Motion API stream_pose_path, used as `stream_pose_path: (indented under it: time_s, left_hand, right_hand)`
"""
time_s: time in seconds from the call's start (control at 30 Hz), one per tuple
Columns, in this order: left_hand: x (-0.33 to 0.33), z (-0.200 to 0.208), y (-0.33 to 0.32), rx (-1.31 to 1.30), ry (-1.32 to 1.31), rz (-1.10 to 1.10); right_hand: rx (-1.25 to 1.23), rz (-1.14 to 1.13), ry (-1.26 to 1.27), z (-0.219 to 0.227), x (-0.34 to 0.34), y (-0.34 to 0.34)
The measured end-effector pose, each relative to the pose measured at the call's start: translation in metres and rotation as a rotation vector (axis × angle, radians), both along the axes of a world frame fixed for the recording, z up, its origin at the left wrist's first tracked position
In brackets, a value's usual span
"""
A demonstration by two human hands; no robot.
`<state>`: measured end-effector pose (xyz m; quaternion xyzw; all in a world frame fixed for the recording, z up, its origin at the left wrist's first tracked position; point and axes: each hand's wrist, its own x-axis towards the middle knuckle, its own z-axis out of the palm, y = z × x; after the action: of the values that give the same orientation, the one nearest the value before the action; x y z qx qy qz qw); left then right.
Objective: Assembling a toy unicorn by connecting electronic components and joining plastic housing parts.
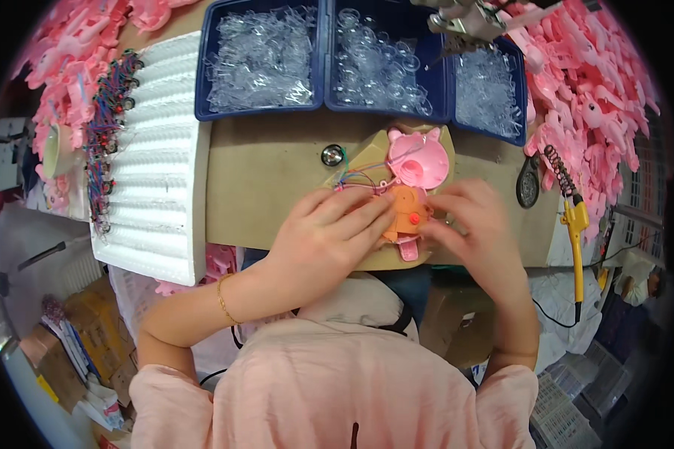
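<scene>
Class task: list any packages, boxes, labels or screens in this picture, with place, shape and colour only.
Blue trays: top centre, rectangular, holding clear plastic parts.
Brown cardboard boxes: lower left floor, partly hidden.
White ridged foam tray: left of the board, rectangular.
No screens or readable labels show.

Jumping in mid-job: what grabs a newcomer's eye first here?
Heaps of pink plastic toy shells fill the right and top-left edges. Blue trays of clear parts line the far side. At centre, the left hand and right hand press on an orange piece below a pink round shell.
</scene>
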<state>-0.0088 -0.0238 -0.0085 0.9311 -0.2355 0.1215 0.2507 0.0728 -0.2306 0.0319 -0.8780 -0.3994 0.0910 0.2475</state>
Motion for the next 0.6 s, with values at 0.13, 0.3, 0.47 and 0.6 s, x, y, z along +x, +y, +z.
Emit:
stream_pose_path:
  time_s: [0.13, 0.3, 0.47, 0.6]
  left_hand:
    - [-0.002, 0.01, 0.025, -0.212, 0.062, 0.194]
    - [0.027, 0.013, 0.014, -0.142, 0.192, 0.35]
    - [0.024, 0.009, 0.013, -0.185, 0.125, 0.111]
    - [0.015, 0.007, 0.019, -0.117, 0.048, 0.011]
  right_hand:
    - [0.192, -0.142, -0.134, 0.009, 0.011, 0.028]
    - [-0.121, 0.217, -0.281, 0.012, 0.044, 0.046]
    - [-0.297, 0.208, 0.084, 0.042, 0.017, 0.033]
    - [-0.12, 0.206, 0.242, 0.036, 0.026, 0.035]
